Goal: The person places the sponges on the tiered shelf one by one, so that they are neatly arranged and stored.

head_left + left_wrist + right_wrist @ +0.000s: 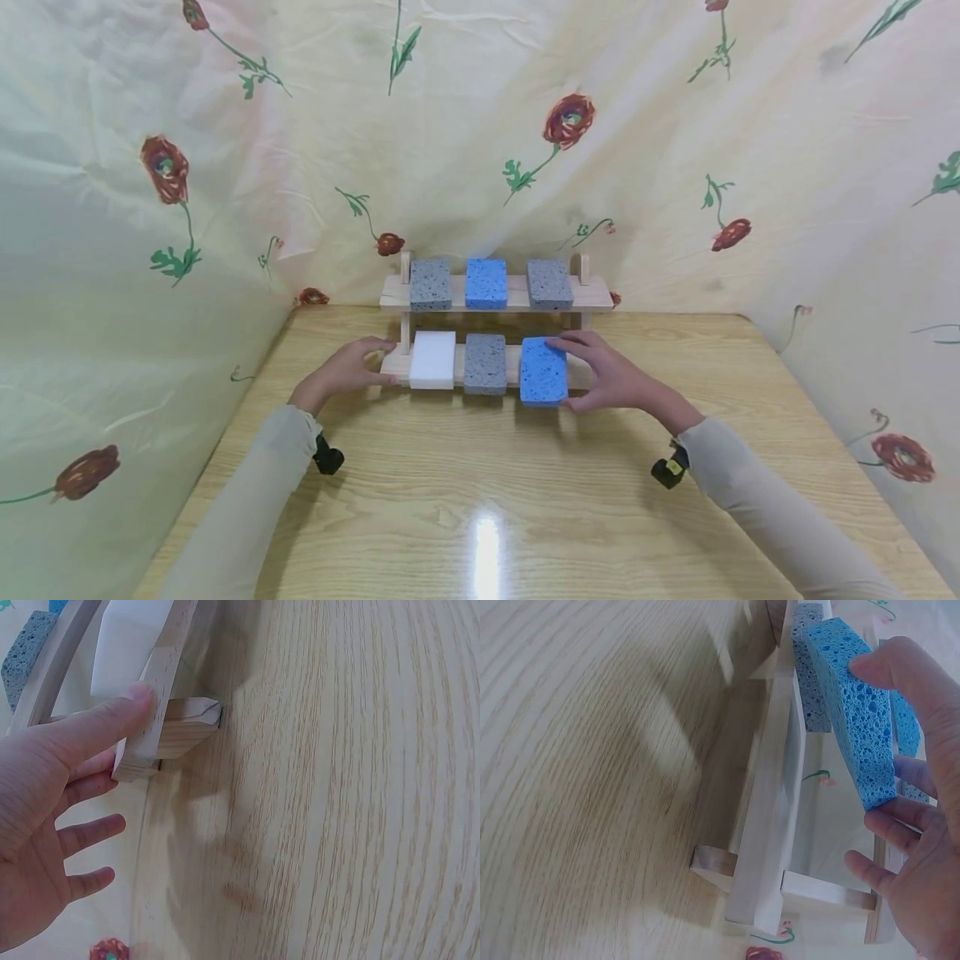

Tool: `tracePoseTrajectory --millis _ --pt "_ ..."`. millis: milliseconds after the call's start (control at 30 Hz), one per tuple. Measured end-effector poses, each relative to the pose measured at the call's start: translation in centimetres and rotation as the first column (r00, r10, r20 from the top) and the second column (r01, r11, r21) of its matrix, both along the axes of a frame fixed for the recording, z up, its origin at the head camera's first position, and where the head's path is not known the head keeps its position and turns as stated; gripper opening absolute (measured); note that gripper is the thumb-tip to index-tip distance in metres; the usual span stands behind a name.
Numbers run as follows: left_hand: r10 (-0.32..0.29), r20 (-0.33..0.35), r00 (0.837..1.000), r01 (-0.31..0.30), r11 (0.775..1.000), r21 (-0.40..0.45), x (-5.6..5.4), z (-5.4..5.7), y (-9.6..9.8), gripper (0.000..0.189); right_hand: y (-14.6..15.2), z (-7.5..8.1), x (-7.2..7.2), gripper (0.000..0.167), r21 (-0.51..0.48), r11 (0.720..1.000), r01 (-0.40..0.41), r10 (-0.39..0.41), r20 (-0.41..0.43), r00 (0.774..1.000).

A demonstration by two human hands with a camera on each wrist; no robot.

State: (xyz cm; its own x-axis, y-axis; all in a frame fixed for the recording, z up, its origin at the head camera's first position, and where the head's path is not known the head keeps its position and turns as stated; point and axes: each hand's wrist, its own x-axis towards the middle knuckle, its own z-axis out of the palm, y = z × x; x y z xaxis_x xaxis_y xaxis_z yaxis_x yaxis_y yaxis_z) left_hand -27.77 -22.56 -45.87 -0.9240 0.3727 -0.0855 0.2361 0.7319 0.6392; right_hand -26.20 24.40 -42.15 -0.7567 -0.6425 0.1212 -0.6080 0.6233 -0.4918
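Note:
A two-tier wooden rack (596,294) stands on the table. My left hand (347,367) grips the left end of its lower board, thumb (124,712) on the front edge and fingers behind. My right hand (617,377) holds a blue sponge (542,372) at the right of the lower tier, with the thumb on one side and fingers on the other; in the right wrist view it is tilted against the board. Left of it on that tier are a grey speckled sponge (485,365) and a smooth white block (432,360), the block nearest my left hand.
On the upper tier sit a grey sponge (431,285), a blue sponge (486,284) and another grey sponge (549,284). The wood-grain table (420,500) extends toward me. A flowered cloth (450,150) hangs behind the rack and along both sides.

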Motion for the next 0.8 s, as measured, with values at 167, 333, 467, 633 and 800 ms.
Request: tracePoseTrajectory --millis 167,333,467,633,800 --pt "-0.002 -0.005 1.0 0.002 1.0 0.016 -0.1 0.0 0.0 0.074 0.1 0.0 -0.2 0.097 0.003 1.0 0.004 -0.004 0.001 1.0" --pt "-0.005 -0.009 1.0 0.005 1.0 0.022 -0.2 -0.2 0.0 0.074 0.3 -0.1 -0.4 0.096 0.008 1.0 0.012 -0.012 0.017 1.0" --pt "-0.003 -0.004 1.0 0.003 1.0 0.015 -0.2 -0.3 0.0 0.075 0.4 -0.1 -0.6 0.095 0.005 1.0 0.014 -0.014 0.028 1.0" --pt "-0.002 -0.004 1.0 0.002 1.0 0.011 -0.1 -0.1 0.0 0.074 0.6 -0.3 -1.0 0.095 0.002 1.0 0.008 -0.009 0.036 0.999" --pt "-0.008 -0.007 1.0 0.008 1.0 0.009 -0.1 0.0 0.0 0.073 0.8 -0.5 -1.3 0.095 0.003 1.0 0.01 -0.01 0.048 0.999"
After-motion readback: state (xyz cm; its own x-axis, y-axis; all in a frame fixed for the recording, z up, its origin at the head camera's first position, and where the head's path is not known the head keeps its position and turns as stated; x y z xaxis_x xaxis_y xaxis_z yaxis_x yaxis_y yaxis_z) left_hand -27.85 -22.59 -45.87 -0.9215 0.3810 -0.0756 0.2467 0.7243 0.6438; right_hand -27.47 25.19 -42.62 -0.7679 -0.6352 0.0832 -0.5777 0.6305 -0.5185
